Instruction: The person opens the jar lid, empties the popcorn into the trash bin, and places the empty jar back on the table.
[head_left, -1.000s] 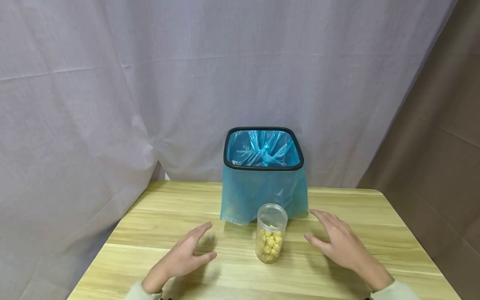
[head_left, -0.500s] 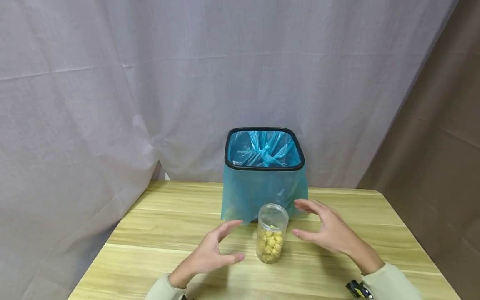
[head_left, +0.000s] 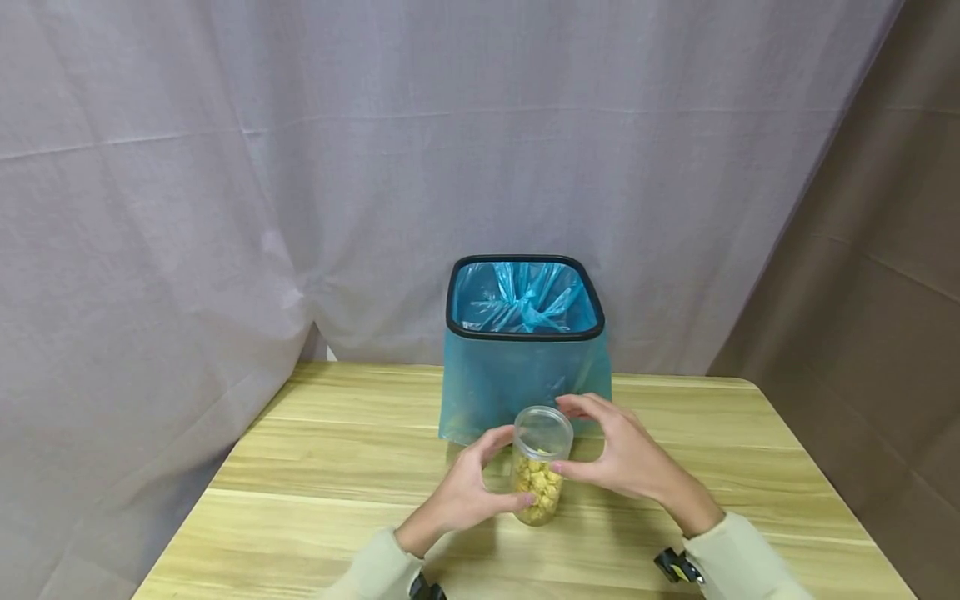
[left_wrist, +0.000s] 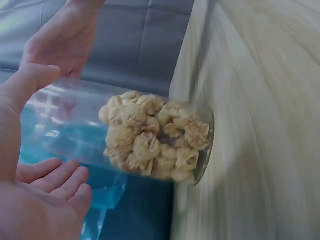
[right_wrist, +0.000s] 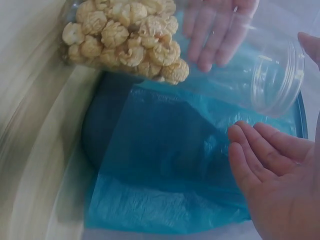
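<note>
A clear plastic jar (head_left: 542, 446) stands upright on the table, its lower part filled with pale yellow popcorn (left_wrist: 155, 135). My left hand (head_left: 465, 492) is curved around the jar's left side; its thumb overlaps the front in the head view. On the other side, my right hand (head_left: 626, 454) reaches around near the rim, thumb in front and fingers behind. In the right wrist view a gap shows between its fingertips (right_wrist: 240, 135) and the jar. The left fingers (left_wrist: 65, 185) are also spread apart from the wall in the left wrist view.
Right behind the jar stands a bin with a black rim (head_left: 525, 337), lined with a blue plastic bag (head_left: 495, 375) that hangs over its outside. The wooden table (head_left: 300, 500) is backed by a grey curtain (head_left: 375, 167), with a brown curtain (head_left: 862, 292) at the right.
Both hands have moved inward from either side, from well apart to around the jar. The jar and the bin have stayed in place.
</note>
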